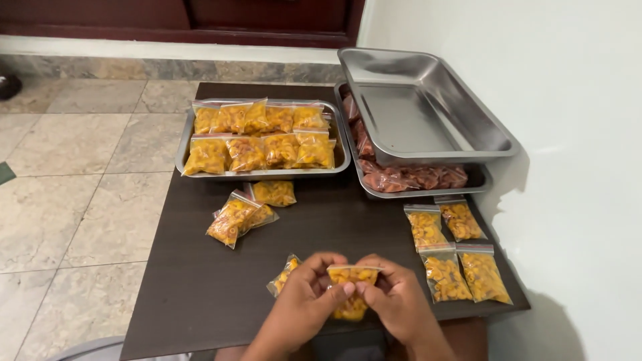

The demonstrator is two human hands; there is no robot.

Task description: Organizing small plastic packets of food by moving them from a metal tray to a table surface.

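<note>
I see my left hand (pixel 304 294) and right hand (pixel 394 297) pinching the top of a clear, crinkly snack bag (pixel 352 289) above the dark worktop's (pixel 200 281) near edge. Another bag (pixel 284 275) lies just left; steel trays (pixel 428 110) sit behind.

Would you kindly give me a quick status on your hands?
Left hand and right hand both pinching one yellow snack bag at its top. Another small bag beside left hand.

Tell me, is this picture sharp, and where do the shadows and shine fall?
In the head view, focus is fairly sharp throughout; the empty steel tray shows soft glare on its floor, a dark shadow falls on the white wall right of the table, and the edges bend slightly, while both hands pinching a small bag look clear.
</note>
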